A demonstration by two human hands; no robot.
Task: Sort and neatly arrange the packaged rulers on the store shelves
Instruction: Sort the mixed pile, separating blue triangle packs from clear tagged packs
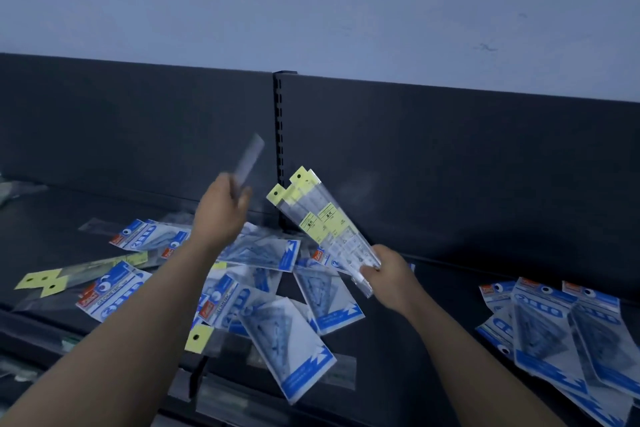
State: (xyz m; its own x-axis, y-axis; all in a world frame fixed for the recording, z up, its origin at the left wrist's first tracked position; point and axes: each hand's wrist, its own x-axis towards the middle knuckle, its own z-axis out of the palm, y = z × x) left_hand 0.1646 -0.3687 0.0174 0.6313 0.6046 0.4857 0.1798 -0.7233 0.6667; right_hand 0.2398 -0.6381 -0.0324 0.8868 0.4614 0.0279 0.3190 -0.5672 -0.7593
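My right hand [388, 276] grips the lower end of a bundle of clear packaged rulers with yellow header cards [318, 218], tilted up to the left above the shelf. My left hand [221, 208] is raised over the pile and holds a blurred clear ruler pack [247, 163] pointing up and right. Below both hands lies a loose heap of blue-and-white set-square packs [270, 315] on the dark shelf [415, 340]. More yellow-headed ruler packs [69, 276] lie flat at the left.
A second group of blue-and-white packs [568, 329] lies at the right of the shelf. A slotted upright post [280, 135] splits the dark back panel behind the hands. A single yellow-headed pack [199, 338] lies near the front edge. Lower shelves show dimly at bottom left.
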